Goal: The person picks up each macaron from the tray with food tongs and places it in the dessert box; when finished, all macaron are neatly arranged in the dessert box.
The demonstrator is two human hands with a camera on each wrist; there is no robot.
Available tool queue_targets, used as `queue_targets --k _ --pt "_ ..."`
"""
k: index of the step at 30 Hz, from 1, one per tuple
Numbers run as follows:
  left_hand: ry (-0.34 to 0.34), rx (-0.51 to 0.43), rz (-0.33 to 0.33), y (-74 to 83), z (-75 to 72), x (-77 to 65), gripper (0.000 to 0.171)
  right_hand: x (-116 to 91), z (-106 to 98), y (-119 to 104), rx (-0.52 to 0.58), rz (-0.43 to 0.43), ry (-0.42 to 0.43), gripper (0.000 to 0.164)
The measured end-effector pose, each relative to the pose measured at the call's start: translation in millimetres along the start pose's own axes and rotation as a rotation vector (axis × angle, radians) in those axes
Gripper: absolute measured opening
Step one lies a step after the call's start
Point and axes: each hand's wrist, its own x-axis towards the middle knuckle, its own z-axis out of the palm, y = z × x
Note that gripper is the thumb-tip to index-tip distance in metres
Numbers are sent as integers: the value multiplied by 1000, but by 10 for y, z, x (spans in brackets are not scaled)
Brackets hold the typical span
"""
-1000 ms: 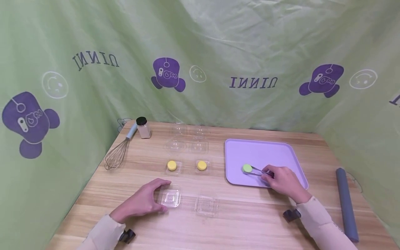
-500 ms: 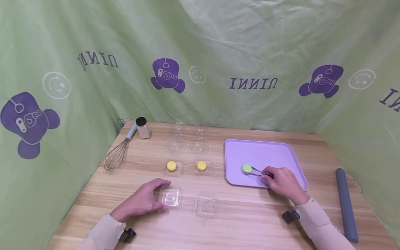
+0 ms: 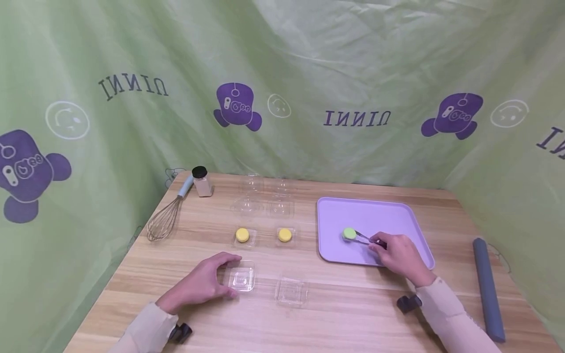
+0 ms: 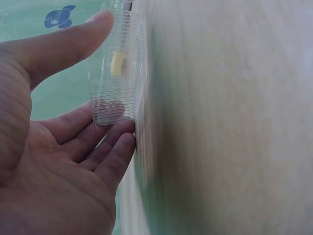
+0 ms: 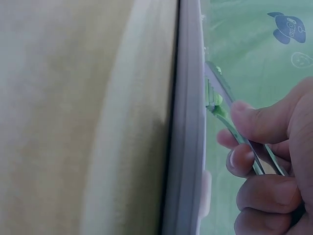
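Note:
In the head view my left hand (image 3: 203,282) spans a small clear plastic box (image 3: 243,280) on the table, thumb at the near edge and fingers at the far edge. The left wrist view shows the thumb and fingertips against the ribbed walls of this box (image 4: 115,95). My right hand (image 3: 401,255) grips metal tongs (image 3: 363,239) over the purple tray (image 3: 344,208). Between the tips of the tongs is a green macaron (image 3: 349,234). Seen from the right wrist, thumb and fingers pinch the tongs (image 5: 222,88); the tray's rim partly hides the tips.
Another clear box (image 3: 291,290) stands right of the held one. Behind sit two yellow macarons (image 3: 242,235) in clear boxes, with several clear domed pieces (image 3: 280,205) farther back. A whisk (image 3: 164,220) and black-capped jar (image 3: 202,184) lie left; a grey-blue rod (image 3: 488,289) lies right.
The green macaron and the tips of the tongs have shifted up slightly in the head view and tilted a little. My left hand and its box have stayed in place.

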Motion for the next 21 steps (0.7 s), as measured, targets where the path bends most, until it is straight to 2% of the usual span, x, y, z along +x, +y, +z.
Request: queue_targets --k 4,14,17,21 --pt "1 -4 7 -14 8 0 84 58 -10 48 -9 -31 93 9" --pt "3 -18 12 -36 17 10 83 321 -161 32 16 -89 403 14" --pt "3 -21 12 -42 24 7 83 406 -234 -38 18 -103 463 15" --pt "6 -18 17 -51 33 0 82 508 -333 -181 42 -113 494 14"
